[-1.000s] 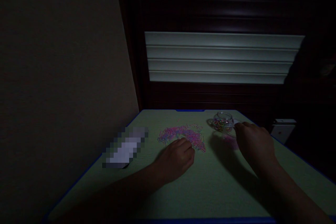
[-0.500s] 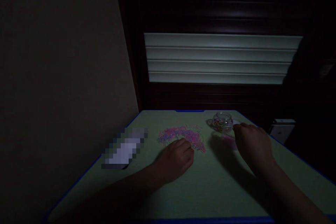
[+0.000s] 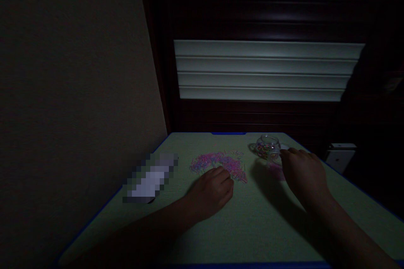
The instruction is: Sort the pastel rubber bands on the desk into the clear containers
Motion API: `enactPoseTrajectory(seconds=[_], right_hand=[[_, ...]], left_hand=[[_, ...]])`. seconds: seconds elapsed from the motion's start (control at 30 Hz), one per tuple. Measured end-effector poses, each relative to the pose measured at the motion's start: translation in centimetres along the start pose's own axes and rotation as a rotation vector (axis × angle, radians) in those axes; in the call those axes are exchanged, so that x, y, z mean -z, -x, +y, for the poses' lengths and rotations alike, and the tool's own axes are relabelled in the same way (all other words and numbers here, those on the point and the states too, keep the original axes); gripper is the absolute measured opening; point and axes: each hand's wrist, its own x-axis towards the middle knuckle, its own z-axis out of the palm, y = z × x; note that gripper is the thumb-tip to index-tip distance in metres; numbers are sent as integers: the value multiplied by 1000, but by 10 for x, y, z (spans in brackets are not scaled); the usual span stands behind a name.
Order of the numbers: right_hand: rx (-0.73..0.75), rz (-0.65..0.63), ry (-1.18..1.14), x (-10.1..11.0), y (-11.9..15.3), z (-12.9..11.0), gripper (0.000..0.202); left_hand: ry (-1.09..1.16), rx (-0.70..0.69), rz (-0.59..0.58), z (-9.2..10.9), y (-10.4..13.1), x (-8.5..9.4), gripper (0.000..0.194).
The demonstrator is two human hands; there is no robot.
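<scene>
A loose pile of small pink, purple and blue bands (image 3: 217, 162) lies on the pale green table (image 3: 240, 227). At its near edge rests my left hand (image 3: 212, 191), fingers curled closed; whatever they hold is hidden. My right hand (image 3: 304, 174) is closed above a clear jar with pink contents (image 3: 276, 169), its fingertips near the rim, and what they pinch is too small and dark to make out. Just behind stands a second clear jar (image 3: 267, 146) with multicoloured pieces inside.
On the table's left side lies a pixelated flat object (image 3: 151, 178). A white box (image 3: 340, 156) stands beyond the right edge. Behind the table is a dark slatted panel with a pale section (image 3: 265, 69), and a wall rises at the left.
</scene>
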Motion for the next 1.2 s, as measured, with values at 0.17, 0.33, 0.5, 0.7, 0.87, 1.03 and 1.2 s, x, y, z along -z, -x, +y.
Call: enactPoseTrajectory(seconds=[0.17, 0.33, 0.5, 0.7, 0.87, 1.03, 1.2], right_hand=[[11, 0, -7, 1, 0, 0, 19], [17, 8, -12, -3, 0, 0, 23], [35, 21, -11, -3, 1, 0, 22], [205, 78, -166, -5, -3, -8, 22], [517, -63, -397, -9, -3, -24, 22], [598, -119, -510, -10, 3, -29, 22], [557, -156, -563, -9, 3, -26, 23]], left_hand=[[-10, 3, -4, 0, 0, -1, 17], [-5, -7, -12, 0, 0, 2, 17], [-17, -7, -24, 0, -1, 3, 17], [-13, 1, -21, -1, 0, 2, 17], [-36, 39, -23, -7, 0, 0, 18], [-56, 150, -33, -27, 1, 1, 17], [-54, 262, -49, -47, 6, 8, 18]])
